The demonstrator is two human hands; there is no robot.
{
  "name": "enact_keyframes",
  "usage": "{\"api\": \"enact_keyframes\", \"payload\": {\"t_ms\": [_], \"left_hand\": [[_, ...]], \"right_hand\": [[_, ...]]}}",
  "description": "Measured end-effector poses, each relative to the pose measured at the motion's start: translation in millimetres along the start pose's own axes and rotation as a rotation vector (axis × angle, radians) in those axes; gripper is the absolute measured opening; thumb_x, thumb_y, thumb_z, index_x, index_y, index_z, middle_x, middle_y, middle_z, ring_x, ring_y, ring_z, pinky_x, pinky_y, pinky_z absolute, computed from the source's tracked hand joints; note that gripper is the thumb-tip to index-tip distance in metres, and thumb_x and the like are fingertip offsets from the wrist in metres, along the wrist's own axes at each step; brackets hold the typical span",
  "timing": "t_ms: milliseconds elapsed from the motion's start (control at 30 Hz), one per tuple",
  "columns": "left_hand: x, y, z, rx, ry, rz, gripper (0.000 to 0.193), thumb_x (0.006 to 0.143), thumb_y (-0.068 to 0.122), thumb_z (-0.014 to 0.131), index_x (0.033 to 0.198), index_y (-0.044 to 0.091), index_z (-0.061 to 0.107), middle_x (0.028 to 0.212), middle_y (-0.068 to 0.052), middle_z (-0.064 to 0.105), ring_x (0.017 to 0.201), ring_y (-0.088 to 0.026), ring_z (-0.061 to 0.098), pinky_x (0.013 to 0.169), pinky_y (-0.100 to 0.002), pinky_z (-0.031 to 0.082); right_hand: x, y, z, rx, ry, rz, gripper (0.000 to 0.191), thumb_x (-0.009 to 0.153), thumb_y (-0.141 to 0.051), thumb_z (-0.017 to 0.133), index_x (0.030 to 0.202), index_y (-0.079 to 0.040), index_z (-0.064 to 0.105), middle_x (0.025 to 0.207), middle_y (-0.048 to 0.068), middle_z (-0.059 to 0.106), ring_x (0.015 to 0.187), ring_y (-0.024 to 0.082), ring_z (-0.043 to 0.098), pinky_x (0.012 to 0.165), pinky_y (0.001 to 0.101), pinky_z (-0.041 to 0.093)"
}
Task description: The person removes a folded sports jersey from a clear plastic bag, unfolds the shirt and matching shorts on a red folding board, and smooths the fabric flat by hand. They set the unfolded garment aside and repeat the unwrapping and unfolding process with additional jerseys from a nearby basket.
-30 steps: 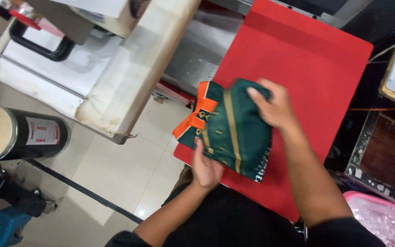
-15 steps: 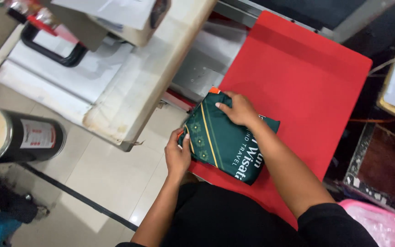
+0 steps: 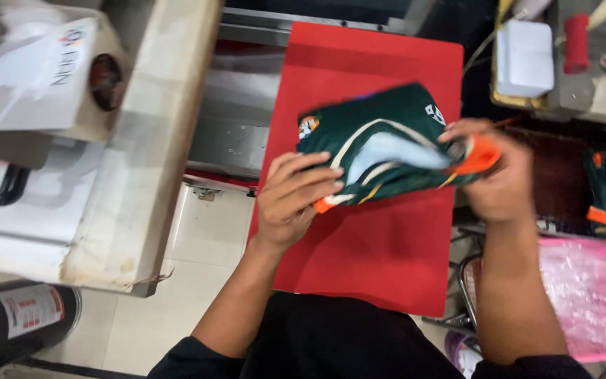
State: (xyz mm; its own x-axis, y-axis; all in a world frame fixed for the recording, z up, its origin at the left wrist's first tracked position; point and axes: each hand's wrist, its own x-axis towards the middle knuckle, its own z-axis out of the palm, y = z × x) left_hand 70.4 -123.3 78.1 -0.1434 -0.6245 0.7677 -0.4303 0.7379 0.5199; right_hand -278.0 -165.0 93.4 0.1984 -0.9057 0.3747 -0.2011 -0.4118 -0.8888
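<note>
Your left hand (image 3: 296, 200) and right hand (image 3: 496, 175) grasp the blurred green garment (image 3: 380, 144), fingertips partly hidden, above the red pad (image 3: 359, 253) at six o'clock.

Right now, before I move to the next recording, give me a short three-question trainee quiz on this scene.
1. True or false: both hands hold the green garment.
2. What colour is the pad under the garment?
A. blue
B. red
C. white
3. Which hand is at the garment's orange trim?

Key
1. True: the left hand and the right hand grip opposite ends.
2. B.
3. The right hand.
</note>
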Motion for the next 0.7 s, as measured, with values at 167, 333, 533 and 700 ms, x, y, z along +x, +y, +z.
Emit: {"api": "enact_keyframes", "payload": {"t_ms": [167,333,533,700], "left_hand": [[-78.0,-1.1,25.6,-0.003,-0.43,-0.266,0.022,0.082,0.003,0.079,0.102,0.01,0.076,0.124,-0.001,0.073,0.132,-0.029,0.062,0.104,-0.044,0.052],[-112.1,6.3,25.2,-0.024,-0.369,-0.311,0.031,0.078,0.019,0.085,0.105,0.009,0.075,0.134,-0.008,0.068,0.135,-0.031,0.056,0.11,-0.047,0.046],[-34.3,-41.6,76.2,0.146,-0.219,-0.293,0.049,0.101,0.029,0.066,0.149,0.018,0.057,0.164,-0.017,0.038,0.151,-0.042,0.038,0.123,-0.054,0.033],[-9.9,-67.8,129.8,0.465,-0.637,-0.49,0.06,0.099,0.056,0.049,0.153,0.03,0.047,0.167,-0.01,0.023,0.153,-0.043,0.016,0.117,-0.07,0.013]], "right_hand": [[-108.0,54.3,53.7,-0.354,-0.111,0.221,0.039,0.081,0.017,0.051,0.105,-0.002,0.074,0.1,0.006,0.076,0.129,0.022,0.071,0.133,0.0453,0.037],[-148.2,53.8,53.9,-0.356,0.134,0.34,0.036,0.086,0.008,0.054,0.114,-0.002,0.074,0.14,0.012,0.068,0.141,0.028,0.057,0.12,0.0408,0.039],[-45.5,46.6,78.7,-0.558,0.153,0.056,0.047,0.098,-0.016,0.067,0.144,-0.006,0.058,0.159,0.019,0.048,0.152,0.036,0.038,0.122,0.0462,0.034],[10.3,75.0,125.0,-0.904,-0.082,0.249,0.062,0.098,-0.034,0.06,0.154,-0.01,0.046,0.162,0.019,0.037,0.15,0.039,0.027,0.116,0.0665,0.02]]}}
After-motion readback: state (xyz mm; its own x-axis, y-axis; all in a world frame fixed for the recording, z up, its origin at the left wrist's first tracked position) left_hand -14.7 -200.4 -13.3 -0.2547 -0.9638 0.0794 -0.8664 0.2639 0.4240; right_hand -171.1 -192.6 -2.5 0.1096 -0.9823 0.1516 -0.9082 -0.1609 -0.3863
